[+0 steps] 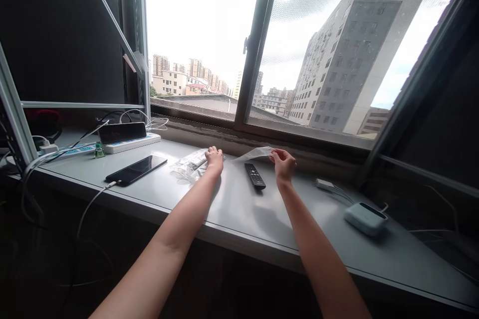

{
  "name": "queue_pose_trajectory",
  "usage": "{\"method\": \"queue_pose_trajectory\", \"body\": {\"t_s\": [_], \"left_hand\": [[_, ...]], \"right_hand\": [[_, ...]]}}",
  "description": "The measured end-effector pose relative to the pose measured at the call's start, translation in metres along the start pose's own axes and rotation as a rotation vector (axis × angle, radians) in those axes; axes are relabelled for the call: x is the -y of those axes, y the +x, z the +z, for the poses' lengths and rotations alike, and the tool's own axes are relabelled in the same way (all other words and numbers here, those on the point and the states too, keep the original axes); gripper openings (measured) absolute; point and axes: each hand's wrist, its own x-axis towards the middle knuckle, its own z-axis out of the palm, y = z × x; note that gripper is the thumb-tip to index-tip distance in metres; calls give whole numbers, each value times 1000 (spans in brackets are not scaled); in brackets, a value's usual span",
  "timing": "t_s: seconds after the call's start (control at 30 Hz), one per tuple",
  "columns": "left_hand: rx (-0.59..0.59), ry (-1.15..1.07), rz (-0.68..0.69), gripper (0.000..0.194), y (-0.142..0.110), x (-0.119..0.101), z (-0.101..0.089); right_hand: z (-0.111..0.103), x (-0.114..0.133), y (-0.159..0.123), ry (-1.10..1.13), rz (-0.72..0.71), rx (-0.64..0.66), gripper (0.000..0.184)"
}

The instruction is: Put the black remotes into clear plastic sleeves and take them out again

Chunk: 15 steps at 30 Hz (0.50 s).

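My right hand (283, 163) pinches the edge of a clear plastic bag (257, 153), which stretches out to the left above the table. Just below that bag a black remote control (255, 176) lies on the tabletop, buttons up, with no hand on it. To the left, my left hand (214, 159) has its fingers curled on a crumpled heap of clear plastic (189, 165). Something dark shows within the heap, but I cannot make out what it is.
A tablet (136, 170) with a white cable lies on the grey table (247, 214). Behind it, a phone (122, 132) leans on a power strip (130, 144) near a small green bottle (99, 150). A charger (324, 185) and a light-blue box (365, 218) are at right.
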Motion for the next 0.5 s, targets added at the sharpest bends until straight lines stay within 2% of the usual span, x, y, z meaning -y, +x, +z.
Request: {"method": "queue_pose_trajectory", "body": {"t_s": [0.1, 0.2, 0.37, 0.5], "left_hand": [[-56, -69, 31, 34, -3, -7, -4], [-63, -229, 108, 33, -8, -22, -13], [-204, -398, 397, 59, -31, -53, -28], [-151, -423, 658, 57, -46, -67, -28]], "right_hand": [[0, -1, -1, -91, -53, 35, 19], [-1, 2, -2, -268, -90, 94, 18], [-1, 14, -11, -598, -110, 177, 18], [0, 19, -19, -896, -116, 274, 11]]}}
